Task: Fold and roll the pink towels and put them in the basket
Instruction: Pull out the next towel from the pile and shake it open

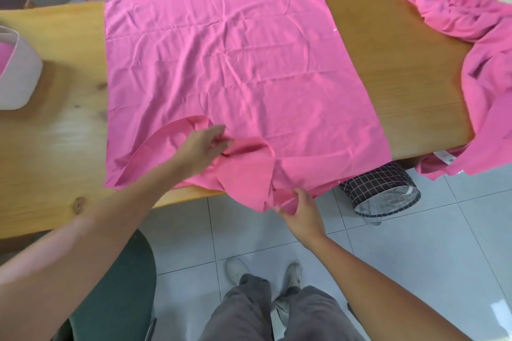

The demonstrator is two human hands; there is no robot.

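Head view: a pink towel (235,63) lies spread across the wooden tabletop (401,63), its near edge rumpled and hanging over the rim at 6 o'clock. The left hand (202,149) pinches a raised fold there, fingers (219,130) curled into the cloth. The right hand (302,210) grips the drooping hem below the rim. To fold well, I judge both should lift that edge evenly and lay it flat. The basket (19,72) sits at 9 o'clock; more towels (471,14) heap at 2 o'clock.
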